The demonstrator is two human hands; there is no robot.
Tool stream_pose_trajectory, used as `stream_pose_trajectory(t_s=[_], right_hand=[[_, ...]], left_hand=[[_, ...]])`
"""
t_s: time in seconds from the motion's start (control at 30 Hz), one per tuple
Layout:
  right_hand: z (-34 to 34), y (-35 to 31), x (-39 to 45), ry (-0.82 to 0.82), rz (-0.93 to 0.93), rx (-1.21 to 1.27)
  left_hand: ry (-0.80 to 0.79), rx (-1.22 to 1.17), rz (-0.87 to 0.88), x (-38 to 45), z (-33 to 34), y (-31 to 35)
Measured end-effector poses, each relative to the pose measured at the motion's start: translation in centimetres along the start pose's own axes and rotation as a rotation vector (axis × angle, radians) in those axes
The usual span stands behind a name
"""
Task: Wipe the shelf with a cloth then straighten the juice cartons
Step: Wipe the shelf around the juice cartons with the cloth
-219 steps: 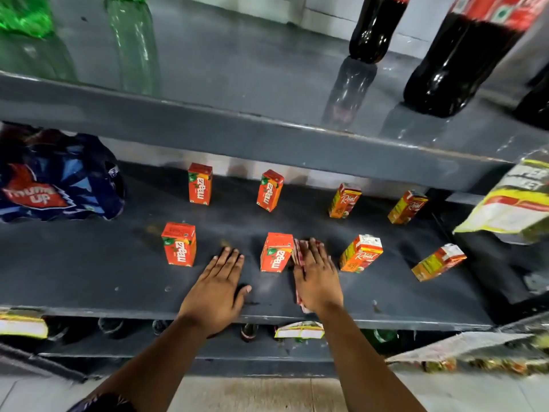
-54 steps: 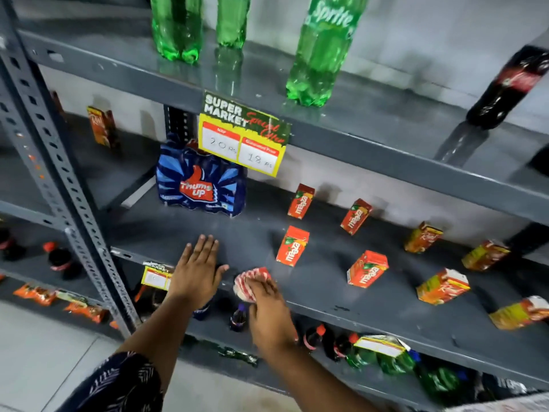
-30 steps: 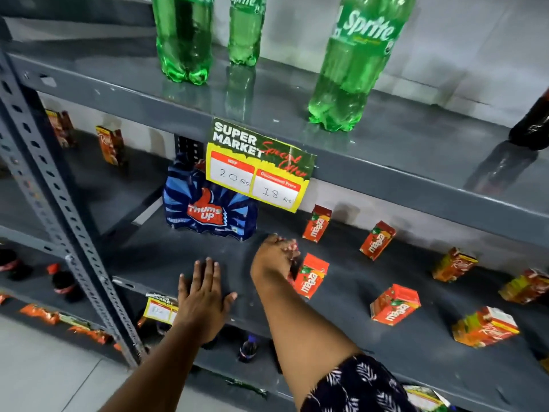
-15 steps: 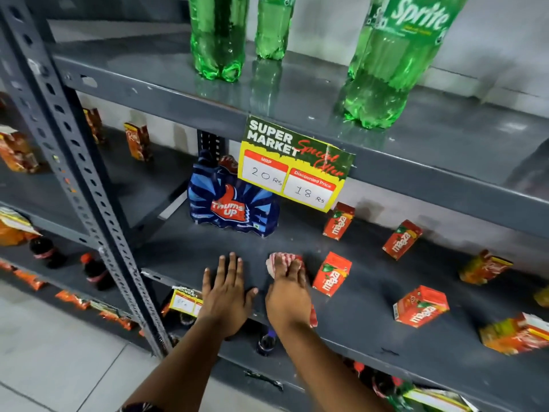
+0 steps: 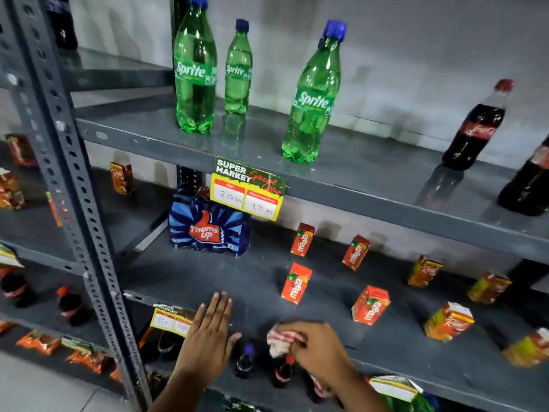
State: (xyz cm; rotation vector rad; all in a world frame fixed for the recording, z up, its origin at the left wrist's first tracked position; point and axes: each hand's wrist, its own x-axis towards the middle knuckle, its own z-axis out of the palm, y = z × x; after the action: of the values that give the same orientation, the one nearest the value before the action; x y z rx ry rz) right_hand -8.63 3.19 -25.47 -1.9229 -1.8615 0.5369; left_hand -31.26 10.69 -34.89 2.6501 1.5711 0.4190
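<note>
Our left hand (image 5: 208,337) lies flat, fingers spread, on the front lip of the grey shelf (image 5: 237,281), likely as a brace while we lean in. Our right hand (image 5: 318,349) pinches the bunched red-and-white cloth (image 5: 280,340) at the shelf's front edge, wadded so it can press on the dusty surface. We judge wiping is under way. The juice cartons (image 5: 296,283) stand scattered behind and to the right, turned at odd angles, not yet straightened. A Thums Up pack (image 5: 208,230) sits at the back left.

Sprite bottles (image 5: 195,75), Thums Up pack (image 5: 208,230), price sign (image 5: 249,188)
</note>
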Motion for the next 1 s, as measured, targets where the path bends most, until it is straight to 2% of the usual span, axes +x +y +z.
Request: stream_pose_trajectory(t_s=[0.07, 0.2, 0.27, 0.43, 0.53, 0.6, 0.77, 1.0], right_hand=[[-0.3, 0.9, 1.4, 0.041, -0.035, -0.015], [0.9, 2.3, 1.8, -0.116, 0.017, -0.125], [1.3, 3.0, 0.9, -0.14, 0.036, -0.159], [-3.0, 2.3, -1.7, -0.133, -0.065, -0.199], [-7.1, 1.4, -4.6, -0.023, -0.228, -0.245], [-9.6, 0.8, -6.7, 0.059, -0.313, -0.38], [-17.3, 2.3, -13.6, 0.407, -0.53, -0.623], [-30.1, 4.2, -19.8, 0.8, -0.673, -0.756]], left_hand=[[0.076, 0.015, -0.001, 1.6, -1.5, 0.7], [0.12, 0.057, 0.019, 4.6, -4.4, 2.5], [0.118, 0.091, 0.059, 4.9, -5.5, 3.1], [0.209, 0.178, 0.103, 2.8, -8.4, 5.9], [0.312, 0.223, 0.111, 1.5, -11.0, 9.6], [0.376, 0.224, 0.102, 0.9, -12.9, 12.6], [0.539, 0.259, 0.203, 0.7, -18.6, 22.0], [0.732, 0.284, 0.227, 2.0, -28.0, 32.5]])
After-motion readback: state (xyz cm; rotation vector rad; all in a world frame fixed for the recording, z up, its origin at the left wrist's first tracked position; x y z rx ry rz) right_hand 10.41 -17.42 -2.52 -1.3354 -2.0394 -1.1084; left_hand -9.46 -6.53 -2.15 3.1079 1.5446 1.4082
